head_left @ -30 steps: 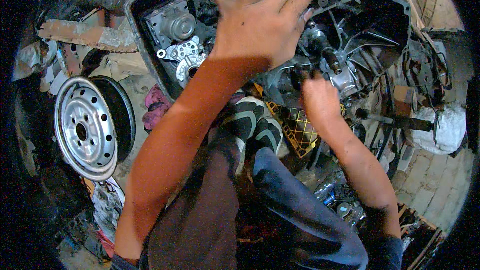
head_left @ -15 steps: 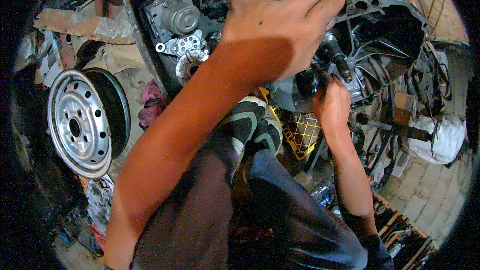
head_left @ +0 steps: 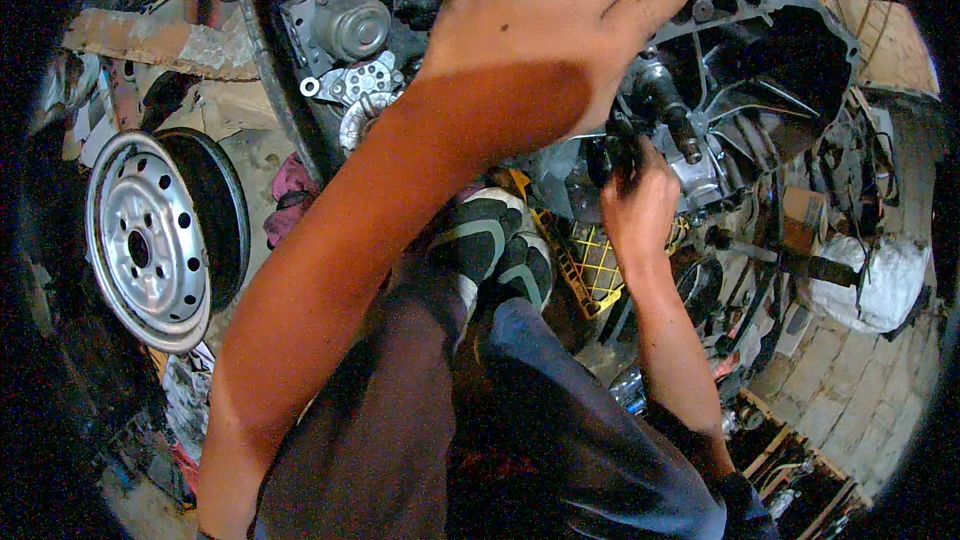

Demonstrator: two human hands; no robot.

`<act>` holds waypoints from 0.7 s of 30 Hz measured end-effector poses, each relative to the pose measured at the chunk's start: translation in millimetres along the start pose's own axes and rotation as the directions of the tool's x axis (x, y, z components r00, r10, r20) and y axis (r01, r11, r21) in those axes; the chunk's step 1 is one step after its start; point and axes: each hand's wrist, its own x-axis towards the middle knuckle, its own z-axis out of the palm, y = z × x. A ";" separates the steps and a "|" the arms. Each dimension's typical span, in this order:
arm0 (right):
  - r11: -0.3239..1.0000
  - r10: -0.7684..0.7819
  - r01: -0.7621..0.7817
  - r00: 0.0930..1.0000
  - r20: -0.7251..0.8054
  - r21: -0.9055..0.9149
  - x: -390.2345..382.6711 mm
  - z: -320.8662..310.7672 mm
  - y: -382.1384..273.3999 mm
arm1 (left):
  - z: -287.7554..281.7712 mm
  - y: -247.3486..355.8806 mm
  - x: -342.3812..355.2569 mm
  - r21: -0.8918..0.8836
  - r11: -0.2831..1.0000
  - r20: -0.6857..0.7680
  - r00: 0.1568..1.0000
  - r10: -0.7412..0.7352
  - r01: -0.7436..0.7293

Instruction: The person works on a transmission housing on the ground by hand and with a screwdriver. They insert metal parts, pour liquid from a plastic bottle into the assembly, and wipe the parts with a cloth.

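Gearbox bell housing [head_left: 755,120] lay ahead of me, right of centre, open mouth toward me and ribs bare inside, the splined input shaft [head_left: 672,110] standing out of it. Right hand [head_left: 645,195] worked low beside that shaft, fingers curled in at a dark part [head_left: 600,162]; their tips were lost in shadow, so I could not tell whether they had clamped on it. Left hand [head_left: 530,20] lay over the housing's near-left side, fingers spread well apart, gripping nothing that showed; how hard the palm bore down I could not tell. My judgement: steady the casting with that spread palm, work the right fingers by feel, pull straight rather than twist, and mind the knuckles against the ribs. Shifting the left forearm would have cut its shade. Left of it, a dark tray [head_left: 268,50] held an aluminium canister unit [head_left: 357,30]. Nearer, a yellow plastic crate [head_left: 592,302] sat just beyond my shoes [head_left: 482,245]; a steel wheel rim [head_left: 140,245] stood well apart, far left.
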 end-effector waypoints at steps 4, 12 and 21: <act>0.991 -0.025 0.037 0.995 -0.095 0.126 -9.9 7.6 2.4 | 28.4 -18.0 9.8 0.280 0.949 -0.289 0.930 0.228 -0.146; 0.983 0.069 -0.076 0.996 0.048 0.166 9.8 15.7 -13.8 | 5.1 9.9 2.6 -0.056 0.996 -0.113 0.991 -0.069 0.063; 0.938 0.014 0.100 0.945 -0.326 0.331 -4.8 31.4 -23.2 | 2.6 15.9 8.4 0.050 0.999 -0.123 0.992 -0.013 0.019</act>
